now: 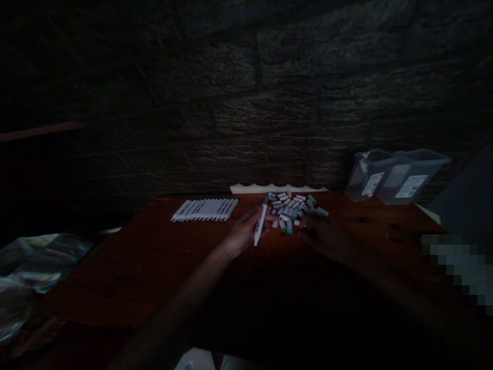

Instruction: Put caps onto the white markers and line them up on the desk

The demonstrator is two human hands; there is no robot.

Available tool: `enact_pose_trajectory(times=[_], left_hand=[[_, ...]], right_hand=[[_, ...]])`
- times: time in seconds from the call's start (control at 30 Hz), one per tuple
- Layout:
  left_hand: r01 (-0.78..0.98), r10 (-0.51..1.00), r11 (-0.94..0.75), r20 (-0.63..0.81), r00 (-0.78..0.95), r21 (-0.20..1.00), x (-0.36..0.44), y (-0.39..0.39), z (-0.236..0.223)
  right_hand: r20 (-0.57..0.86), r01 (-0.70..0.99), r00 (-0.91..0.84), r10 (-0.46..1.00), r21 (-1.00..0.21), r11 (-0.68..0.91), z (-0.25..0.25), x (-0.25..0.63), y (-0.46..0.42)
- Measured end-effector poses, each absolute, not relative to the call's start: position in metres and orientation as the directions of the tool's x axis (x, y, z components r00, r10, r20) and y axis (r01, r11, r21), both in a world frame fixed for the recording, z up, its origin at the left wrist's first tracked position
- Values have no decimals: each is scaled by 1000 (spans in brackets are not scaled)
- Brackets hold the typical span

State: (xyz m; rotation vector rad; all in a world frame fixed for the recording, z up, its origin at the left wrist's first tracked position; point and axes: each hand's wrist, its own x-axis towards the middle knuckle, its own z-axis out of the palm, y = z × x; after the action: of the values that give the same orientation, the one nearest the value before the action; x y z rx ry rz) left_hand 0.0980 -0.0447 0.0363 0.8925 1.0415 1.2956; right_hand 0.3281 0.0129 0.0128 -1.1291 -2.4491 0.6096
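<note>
My left hand (246,228) holds a white marker (260,226) that tilts, its dark end up and its narrower white tip pointing down toward me. A pile of loose marker caps (288,205), white with coloured ends, lies just beyond and between my hands. At the pile's near right edge is my right hand (318,234), its fingers bent around a small pale piece that looks like a cap (305,225). To the left, a neat row of white markers (206,208) lies side by side, dark ends toward the wall.
Two clear plastic bins (408,177) with white labels stand at the back right of the wooden table (154,267). A wavy-edged white strip (277,188) runs along the stone-patterned wall (269,113). Crumpled clear plastic (42,262) lies at the left. The light is dim.
</note>
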Motion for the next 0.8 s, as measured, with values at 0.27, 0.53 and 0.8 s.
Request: enact_pose_trajectory(times=[0.27, 0.53, 0.8], left_hand=[[-454, 997, 63, -33, 73, 889, 97, -51, 44], [-540, 998, 54, -27, 58, 840, 94, -53, 51], [-532, 996, 61, -85, -22, 845, 96, -54, 52]], right_hand=[[170, 628, -599, 782, -507, 591, 8, 330, 17], [188, 628, -613, 768, -474, 617, 3, 331, 19], [156, 647, -616, 772, -459, 609, 7, 331, 17]])
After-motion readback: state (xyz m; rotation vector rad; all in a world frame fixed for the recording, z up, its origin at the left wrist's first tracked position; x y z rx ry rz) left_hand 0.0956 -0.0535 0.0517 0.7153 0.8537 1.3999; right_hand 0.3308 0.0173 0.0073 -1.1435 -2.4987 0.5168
